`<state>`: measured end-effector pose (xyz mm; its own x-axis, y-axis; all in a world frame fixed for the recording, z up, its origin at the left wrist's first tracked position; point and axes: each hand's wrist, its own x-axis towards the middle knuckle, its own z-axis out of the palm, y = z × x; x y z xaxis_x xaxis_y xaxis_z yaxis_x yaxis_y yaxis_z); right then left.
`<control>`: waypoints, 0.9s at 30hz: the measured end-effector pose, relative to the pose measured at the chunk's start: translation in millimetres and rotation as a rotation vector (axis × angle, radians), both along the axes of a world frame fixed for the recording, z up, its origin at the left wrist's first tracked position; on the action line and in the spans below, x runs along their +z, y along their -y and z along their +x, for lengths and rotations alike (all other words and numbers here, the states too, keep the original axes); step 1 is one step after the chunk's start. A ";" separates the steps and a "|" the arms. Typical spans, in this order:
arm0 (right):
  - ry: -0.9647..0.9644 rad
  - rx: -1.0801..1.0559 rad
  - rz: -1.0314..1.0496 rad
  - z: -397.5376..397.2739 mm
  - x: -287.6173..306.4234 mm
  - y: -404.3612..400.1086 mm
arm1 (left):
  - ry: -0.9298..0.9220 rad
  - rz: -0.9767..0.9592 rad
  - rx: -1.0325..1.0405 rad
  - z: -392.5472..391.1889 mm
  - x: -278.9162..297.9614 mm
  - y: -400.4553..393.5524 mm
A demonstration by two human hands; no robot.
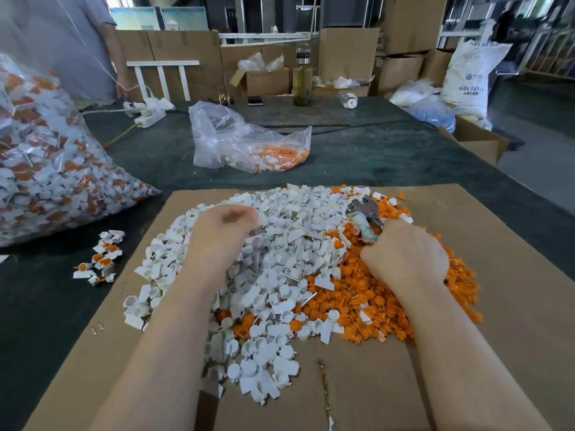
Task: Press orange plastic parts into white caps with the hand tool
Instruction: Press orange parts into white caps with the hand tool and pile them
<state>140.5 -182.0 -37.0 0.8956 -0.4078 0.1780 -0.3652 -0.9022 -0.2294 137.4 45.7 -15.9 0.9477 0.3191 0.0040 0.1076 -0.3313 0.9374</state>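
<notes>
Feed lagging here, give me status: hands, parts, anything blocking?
Right hand grips hand tool. Left hand in white caps, blurred. Orange parts alongside. Nothing blocking.

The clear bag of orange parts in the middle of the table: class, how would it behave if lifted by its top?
The bag looks thin and crumpled, so probably floppy. The few parts would likely slide and sag to one end.

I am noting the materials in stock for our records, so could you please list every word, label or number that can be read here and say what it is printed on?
"ABS": blue print on the white sack at the far right; it shows more than once.
The rest of the sack's print, and the logo above it, are too blurred to read.
The label on the small bottle lying on the table is too small to read.
Nothing else legible.
</notes>
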 end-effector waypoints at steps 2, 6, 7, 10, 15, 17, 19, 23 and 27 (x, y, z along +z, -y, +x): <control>-0.037 0.013 -0.013 0.7 -2.6 -1.4 | -0.025 0.263 -0.135 0.9 -6.0 11.4; -0.071 0.067 0.006 3.4 -5.0 -4.8 | -0.039 0.552 -0.168 4.3 -12.5 19.1; -0.076 0.082 0.011 4.1 -5.4 -5.6 | -0.032 0.565 -0.170 3.8 -12.4 19.7; -0.079 0.088 0.012 4.6 -6.4 -6.7 | 0.002 0.579 -0.183 3.0 -13.4 20.4; -0.074 0.072 0.000 6.3 -8.3 -5.9 | 0.040 0.657 -0.170 3.3 -17.8 23.4; -0.074 0.075 -0.008 6.4 -8.8 -5.6 | 0.067 0.641 -0.181 4.2 -18.4 23.2; -0.069 0.080 -0.015 6.3 -9.2 -5.4 | 0.078 0.629 -0.192 3.9 -18.2 23.0; -0.069 0.089 -0.008 6.6 -10.5 -5.5 | 0.063 0.589 -0.203 4.0 -19.1 23.5; -0.075 0.099 -0.001 7.9 -10.6 -3.9 | 0.098 0.466 -0.190 2.9 -16.4 24.5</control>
